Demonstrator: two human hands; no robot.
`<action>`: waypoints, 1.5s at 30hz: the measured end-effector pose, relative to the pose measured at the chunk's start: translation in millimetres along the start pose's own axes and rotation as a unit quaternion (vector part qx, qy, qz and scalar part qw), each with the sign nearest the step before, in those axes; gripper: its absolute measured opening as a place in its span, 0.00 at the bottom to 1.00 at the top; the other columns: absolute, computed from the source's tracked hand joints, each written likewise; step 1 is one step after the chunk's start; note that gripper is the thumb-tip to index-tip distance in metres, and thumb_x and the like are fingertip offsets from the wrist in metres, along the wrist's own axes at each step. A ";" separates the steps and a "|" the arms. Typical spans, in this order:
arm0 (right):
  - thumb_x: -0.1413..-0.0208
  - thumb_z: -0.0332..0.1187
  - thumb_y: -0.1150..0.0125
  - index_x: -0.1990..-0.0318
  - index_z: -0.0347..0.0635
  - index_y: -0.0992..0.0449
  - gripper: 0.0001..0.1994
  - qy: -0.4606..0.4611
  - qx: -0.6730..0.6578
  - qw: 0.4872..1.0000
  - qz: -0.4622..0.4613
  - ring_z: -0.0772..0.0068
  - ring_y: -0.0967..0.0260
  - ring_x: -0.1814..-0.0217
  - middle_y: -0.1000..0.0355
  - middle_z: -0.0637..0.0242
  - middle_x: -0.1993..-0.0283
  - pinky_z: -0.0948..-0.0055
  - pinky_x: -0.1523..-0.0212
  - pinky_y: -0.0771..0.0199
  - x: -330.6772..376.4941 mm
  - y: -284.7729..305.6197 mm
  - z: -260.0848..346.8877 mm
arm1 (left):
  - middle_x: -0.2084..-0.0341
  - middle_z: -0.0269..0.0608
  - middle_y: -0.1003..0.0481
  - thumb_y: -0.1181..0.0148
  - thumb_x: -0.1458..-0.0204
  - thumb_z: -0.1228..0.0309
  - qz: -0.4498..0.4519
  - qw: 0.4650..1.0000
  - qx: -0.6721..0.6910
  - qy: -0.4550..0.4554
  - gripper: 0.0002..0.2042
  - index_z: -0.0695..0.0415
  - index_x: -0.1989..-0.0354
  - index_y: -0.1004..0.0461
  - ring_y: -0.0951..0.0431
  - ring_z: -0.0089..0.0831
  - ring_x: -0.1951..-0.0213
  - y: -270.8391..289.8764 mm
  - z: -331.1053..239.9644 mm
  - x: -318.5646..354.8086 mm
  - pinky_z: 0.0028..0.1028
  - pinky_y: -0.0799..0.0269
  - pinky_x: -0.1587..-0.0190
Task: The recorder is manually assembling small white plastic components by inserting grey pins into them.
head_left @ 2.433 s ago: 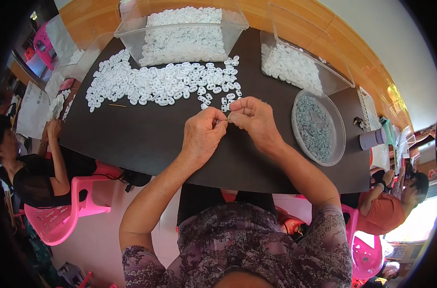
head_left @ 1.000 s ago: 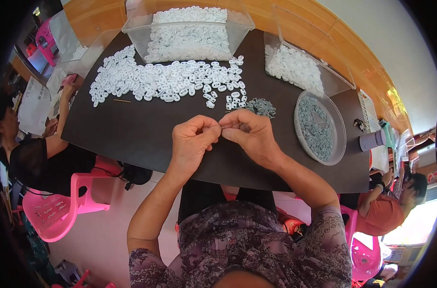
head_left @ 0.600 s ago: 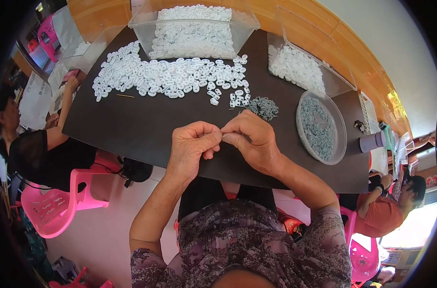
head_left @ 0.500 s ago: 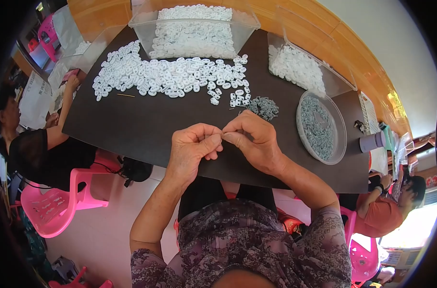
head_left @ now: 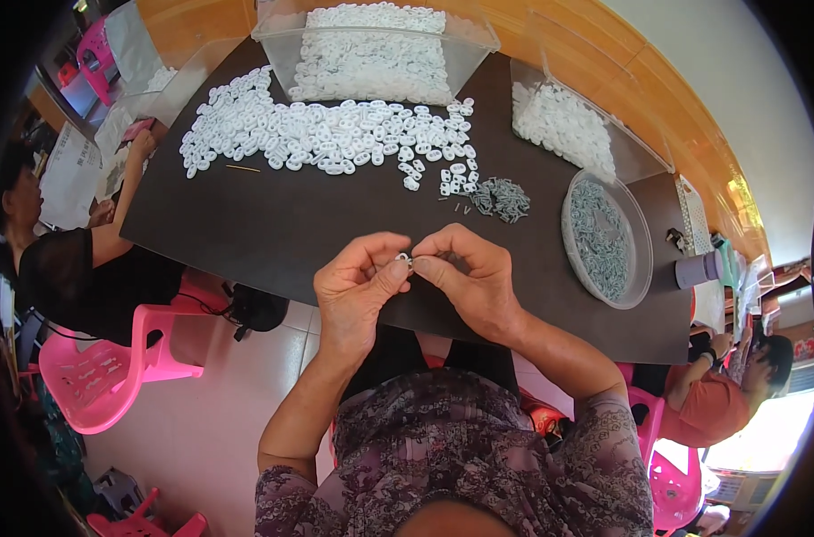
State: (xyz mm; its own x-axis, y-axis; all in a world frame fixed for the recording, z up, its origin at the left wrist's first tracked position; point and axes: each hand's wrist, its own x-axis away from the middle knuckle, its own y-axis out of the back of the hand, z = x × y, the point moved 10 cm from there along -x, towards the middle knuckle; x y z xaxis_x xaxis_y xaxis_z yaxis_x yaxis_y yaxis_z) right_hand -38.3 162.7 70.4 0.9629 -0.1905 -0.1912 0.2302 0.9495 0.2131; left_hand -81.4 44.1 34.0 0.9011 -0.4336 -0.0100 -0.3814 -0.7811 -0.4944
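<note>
Close to the table's near edge, my two hands meet fingertip to fingertip. My left hand (head_left: 353,276) pinches a small white plastic piece (head_left: 401,256) between thumb and fingers. Against it, my right hand (head_left: 474,273) is closed in a pinch; a tiny metallic bit shows at its fingertips, too small to name. Beyond my hands lies a wide heap of white oval two-holed plastic pieces (head_left: 308,134). To its right is a pile of small grey screws (head_left: 503,199), with a few loose ones beside it.
Two clear bins, one at the back (head_left: 277,58) and one at the back right (head_left: 635,159), hold white pieces. A round clear tub (head_left: 641,246) of screws and a lidded container (head_left: 696,268) stand right. A thin stick (head_left: 243,167) lies left. People sit at both sides; a pink chair (head_left: 102,376) stands left.
A white piece now shows between my fingertips, where it was hidden before. My right hand has drawn slightly nearer to me, uncovering loose screws by the pile. The view has shifted a little.
</note>
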 end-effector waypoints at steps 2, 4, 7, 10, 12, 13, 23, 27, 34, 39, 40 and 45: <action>0.48 0.23 0.41 0.66 0.36 0.27 0.03 0.002 0.003 1.000 -0.006 0.86 0.36 0.69 0.31 0.71 0.70 0.83 0.69 0.34 0.6 -0.3 0.1 | 0.73 0.35 0.26 0.39 0.50 0.78 -0.030 0.999 0.017 -0.001 0.11 0.66 0.59 0.27 0.28 0.17 0.73 3.9 1.4 2.3 0.16 0.29 0.68; 0.48 0.23 0.41 0.66 0.36 0.27 0.03 0.002 -0.015 1.000 -0.007 0.86 0.36 0.68 0.30 0.71 0.69 0.83 0.68 0.34 0.7 -1.4 -0.1 | 0.72 0.35 0.26 0.40 0.50 0.78 -0.031 0.999 0.020 0.017 0.09 0.65 0.60 0.27 0.29 0.17 0.73 6.3 10.0 3.1 0.16 0.29 0.68; 0.48 0.23 0.42 0.66 0.35 0.27 0.03 -0.004 -0.026 1.000 -0.004 0.85 0.34 0.67 0.30 0.70 0.69 0.82 0.67 0.32 1.8 -1.9 1.6 | 0.73 0.35 0.26 0.41 0.49 0.77 -0.016 0.999 0.049 0.007 0.07 0.65 0.62 0.27 0.29 0.17 0.74 4.9 11.8 4.2 0.16 0.30 0.69; 0.47 0.22 0.43 0.66 0.35 0.28 0.03 -0.022 -0.085 0.996 0.007 0.83 0.31 0.65 0.29 0.69 0.68 0.81 0.66 0.31 2.8 -4.6 0.1 | 0.73 0.35 0.26 0.42 0.47 0.75 0.005 0.998 0.050 0.032 0.06 0.64 0.64 0.28 0.29 0.18 0.75 2.3 15.7 5.9 0.16 0.31 0.71; 0.47 0.22 0.43 0.66 0.34 0.28 0.03 -0.021 -0.072 0.997 0.011 0.82 0.31 0.65 0.29 0.68 0.68 0.81 0.66 0.31 2.6 -4.7 0.6 | 0.73 0.36 0.26 0.43 0.47 0.75 0.003 0.999 0.034 0.028 0.06 0.63 0.63 0.28 0.29 0.18 0.74 3.1 12.7 6.9 0.16 0.32 0.71; 0.47 0.21 0.43 0.66 0.34 0.28 0.02 -0.017 -0.059 0.998 0.014 0.82 0.30 0.65 0.29 0.68 0.68 0.80 0.66 0.30 2.4 -4.8 1.4 | 0.74 0.36 0.26 0.43 0.46 0.75 0.002 1.000 0.018 0.024 0.06 0.63 0.63 0.28 0.29 0.18 0.74 3.3 10.6 7.3 0.16 0.33 0.72; 0.47 0.22 0.44 0.65 0.34 0.27 0.03 0.020 0.004 0.999 0.035 0.81 0.30 0.65 0.30 0.67 0.67 0.80 0.65 0.31 2.5 -5.8 10.7 | 0.73 0.34 0.26 0.45 0.45 0.75 0.010 1.000 -0.013 0.007 0.05 0.62 0.63 0.28 0.29 0.16 0.74 2.4 5.2 10.9 0.15 0.34 0.70; 0.48 0.22 0.43 0.65 0.34 0.26 0.03 -0.001 -0.024 0.999 0.037 0.80 0.30 0.65 0.30 0.67 0.67 0.80 0.65 0.31 3.2 -5.7 4.5 | 0.73 0.34 0.26 0.45 0.45 0.75 0.010 1.000 -0.019 0.012 0.05 0.62 0.63 0.28 0.29 0.15 0.74 1.9 5.3 11.9 0.15 0.33 0.71; 0.49 0.22 0.42 0.67 0.34 0.26 0.03 0.015 0.015 0.999 0.040 0.81 0.32 0.67 0.30 0.67 0.68 0.80 0.67 0.32 2.9 -6.3 9.0 | 0.72 0.34 0.27 0.46 0.44 0.76 0.007 0.999 -0.038 -0.015 0.05 0.63 0.63 0.28 0.30 0.16 0.74 0.1 1.7 13.6 0.16 0.31 0.70; 0.49 0.22 0.42 0.68 0.35 0.25 0.02 0.042 0.057 0.997 0.043 0.83 0.36 0.70 0.32 0.70 0.71 0.81 0.71 0.37 3.1 -7.1 16.1 | 0.74 0.34 0.28 0.45 0.46 0.77 -0.019 0.993 -0.097 -0.060 0.03 0.63 0.65 0.28 0.31 0.17 0.75 1.3 -2.8 17.2 0.17 0.33 0.72; 0.49 0.22 0.42 0.68 0.36 0.25 0.02 0.050 0.072 0.995 0.045 0.85 0.39 0.71 0.33 0.72 0.72 0.82 0.71 0.40 3.3 -8.0 18.2 | 0.75 0.34 0.29 0.45 0.46 0.78 -0.031 0.985 -0.140 -0.092 0.02 0.63 0.66 0.28 0.31 0.17 0.76 1.6 -8.6 19.1 0.17 0.33 0.73; 0.51 0.22 0.41 0.70 0.36 0.26 0.01 0.057 0.077 0.995 0.032 0.83 0.39 0.75 0.34 0.69 0.73 0.80 0.75 0.38 5.0 -7.8 13.6 | 0.77 0.35 0.30 0.45 0.48 0.80 -0.053 0.945 -0.270 -0.176 0.00 0.63 0.68 0.28 0.32 0.19 0.78 -6.8 -24.0 24.9 0.19 0.35 0.77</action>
State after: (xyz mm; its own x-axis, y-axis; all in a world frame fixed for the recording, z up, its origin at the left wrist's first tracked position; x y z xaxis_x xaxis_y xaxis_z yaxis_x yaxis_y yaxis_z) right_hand -33.4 150.9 80.8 0.9559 -0.0936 -0.2784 0.1967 0.9079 0.3702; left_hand -61.4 27.8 57.9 0.9166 -0.2378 -0.3214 -0.2495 -0.9684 0.0050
